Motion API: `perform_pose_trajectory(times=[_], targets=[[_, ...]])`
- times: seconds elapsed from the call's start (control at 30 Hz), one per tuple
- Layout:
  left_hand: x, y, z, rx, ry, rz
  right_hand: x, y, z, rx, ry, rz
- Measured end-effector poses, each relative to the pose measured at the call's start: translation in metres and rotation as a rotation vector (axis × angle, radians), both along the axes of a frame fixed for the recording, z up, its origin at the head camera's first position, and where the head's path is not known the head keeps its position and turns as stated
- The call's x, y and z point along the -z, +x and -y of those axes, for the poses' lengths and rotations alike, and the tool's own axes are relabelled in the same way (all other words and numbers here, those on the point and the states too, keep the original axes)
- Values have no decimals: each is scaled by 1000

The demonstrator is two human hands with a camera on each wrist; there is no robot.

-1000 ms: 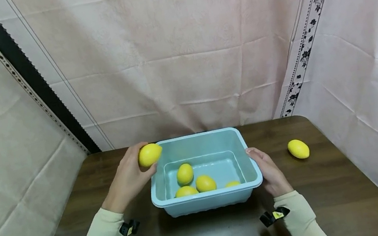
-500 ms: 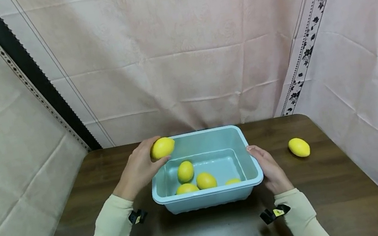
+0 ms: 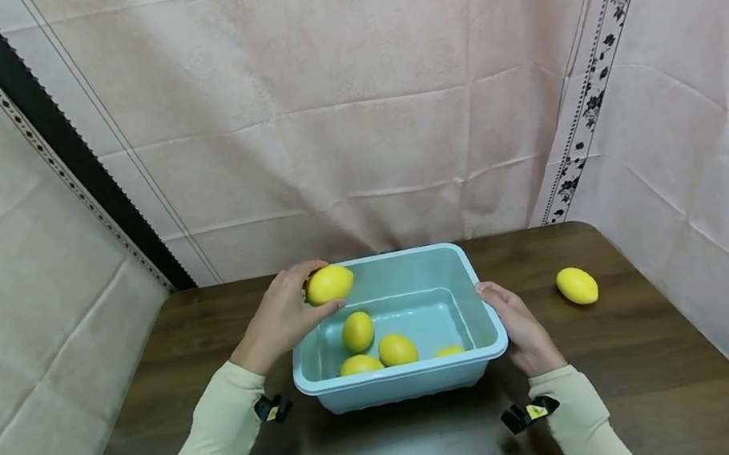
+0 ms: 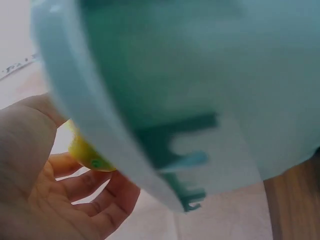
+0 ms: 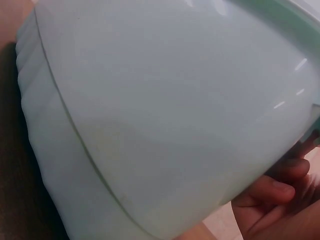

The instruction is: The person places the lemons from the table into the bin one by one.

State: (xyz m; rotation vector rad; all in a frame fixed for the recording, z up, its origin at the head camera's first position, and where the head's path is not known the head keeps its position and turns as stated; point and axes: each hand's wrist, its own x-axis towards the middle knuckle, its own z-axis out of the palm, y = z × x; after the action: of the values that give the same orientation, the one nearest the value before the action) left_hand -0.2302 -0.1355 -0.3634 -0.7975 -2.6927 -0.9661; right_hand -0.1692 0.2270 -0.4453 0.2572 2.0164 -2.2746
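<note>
My left hand (image 3: 286, 313) holds a yellow lemon (image 3: 330, 284) between its thumb and fingers, over the left back corner of a light blue plastic basin (image 3: 400, 390). In the left wrist view the basin's rim partly hides that lemon (image 4: 89, 154). The right hand (image 3: 520, 328) grips the basin's right side, thumb at the rim; in the right wrist view its curled fingers (image 5: 272, 192) show past the basin wall (image 5: 150, 110). Inside the basin lie several lemons: one lemon (image 3: 357, 331) toward the middle left and others by the front wall, which partly covers them.
Another lemon (image 3: 577, 286) lies on the brown wooden table (image 3: 653, 372), right of the basin. Pale cloth (image 3: 342, 101) hangs behind the table and along both sides. Each wrist wears a small black camera mount.
My left hand has carried the lemon to the right, from the basin's left edge to over its back left part. The right hand keeps its grip on the basin.
</note>
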Motion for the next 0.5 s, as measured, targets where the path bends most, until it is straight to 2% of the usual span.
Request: perform_pose_trajectory(times=[0.13,0.33,0.5], targets=[[-11,3,-2,30,6,21,1,0,0,2,-6,-16],[-27,4,-6,31,-23,13,2,-3,-1,4,-7,-42],[-35,5,-13,46,-42,58,4,-2,1,6,-14,-31]])
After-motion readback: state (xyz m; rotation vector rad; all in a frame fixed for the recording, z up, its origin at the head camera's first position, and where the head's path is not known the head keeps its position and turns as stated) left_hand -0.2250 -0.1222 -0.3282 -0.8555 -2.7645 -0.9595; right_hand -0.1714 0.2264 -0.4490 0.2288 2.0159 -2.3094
